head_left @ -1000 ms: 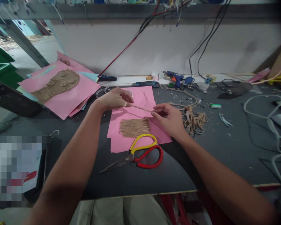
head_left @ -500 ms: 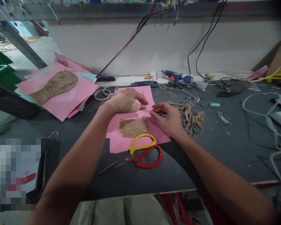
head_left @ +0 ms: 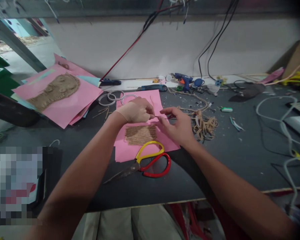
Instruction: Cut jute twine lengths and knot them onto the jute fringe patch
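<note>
My left hand, with a beige wrap around its wrist and palm, is closed in a pinch over the upper part of a pink sheet. A thin strand of twine runs from its fingertips to my right hand, whose thumb and fingers curl around the strand. Just below both hands, a rectangular patch of side-by-side twine rows lies on the sheet. Scissors with one yellow and one red handle rest across the sheet's lower edge, blades pointing left.
A loose twine bundle lies right of my right hand. Behind my left hand are metal rings, a utility knife and a blue glue gun. Pink sheets with a twine piece sit at left. A white cable loops at right.
My right index finger has lifted slightly away from the thumb, and my left fingers have curled in more. The whole view has shifted a little; the scissors and twine patch stay put.
</note>
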The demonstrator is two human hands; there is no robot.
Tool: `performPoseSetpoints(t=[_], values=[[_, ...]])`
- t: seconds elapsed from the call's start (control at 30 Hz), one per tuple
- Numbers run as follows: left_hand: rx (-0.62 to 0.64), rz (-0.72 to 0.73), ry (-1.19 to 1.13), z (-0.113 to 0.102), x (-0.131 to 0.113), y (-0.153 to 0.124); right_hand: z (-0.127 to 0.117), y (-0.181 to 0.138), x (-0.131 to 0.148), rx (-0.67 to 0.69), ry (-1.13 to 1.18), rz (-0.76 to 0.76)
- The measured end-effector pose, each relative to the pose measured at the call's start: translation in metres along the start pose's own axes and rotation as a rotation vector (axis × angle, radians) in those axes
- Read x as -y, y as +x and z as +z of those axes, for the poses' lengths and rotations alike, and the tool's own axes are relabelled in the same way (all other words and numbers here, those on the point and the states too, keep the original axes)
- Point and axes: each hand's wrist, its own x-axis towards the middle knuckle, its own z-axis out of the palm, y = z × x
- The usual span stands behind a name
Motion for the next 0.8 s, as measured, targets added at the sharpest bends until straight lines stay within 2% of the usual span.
performPoseSetpoints(t=[0.07, 0.1, 0.13, 0.27, 0.33, 0.4, 0.5, 0.6, 0.7, 0.8], values=[[-0.023, -0.031, 0.049, -0.002, 0.005, -0.001, -0.006, 0.001, 0.005, 0.005, -0.033, -0.090], [-0.030, -0.043, 0.065, -0.003, 0.009, -0.001, -0.009, 0.002, 0.008, 0.063, -0.012, -0.124], [-0.038, -0.055, 0.068, -0.003, 0.013, -0.002, -0.013, 0.003, 0.011, 0.169, 0.032, -0.147], [-0.090, -0.091, -0.009, -0.003, 0.028, -0.003, -0.022, 0.003, 0.021, 0.821, 0.252, -0.162], [-0.109, -0.108, -0.043, -0.003, 0.032, -0.004, -0.024, 0.002, 0.024, 1.007, 0.311, -0.156], [-0.112, -0.134, -0.070, -0.004, 0.034, -0.005, -0.027, 0.001, 0.029, 1.061, 0.305, -0.189], [-0.105, -0.162, -0.114, -0.006, 0.034, -0.008, -0.031, -0.002, 0.038, 1.098, 0.175, -0.261], [-0.098, -0.165, -0.129, -0.009, 0.035, -0.009, -0.033, -0.005, 0.045, 1.165, 0.010, -0.225], [-0.089, -0.169, -0.123, -0.010, 0.037, -0.010, -0.032, -0.008, 0.049, 1.183, -0.058, -0.185], [-0.080, -0.166, -0.121, -0.010, 0.037, -0.011, -0.031, -0.013, 0.053, 1.176, -0.111, -0.223]])
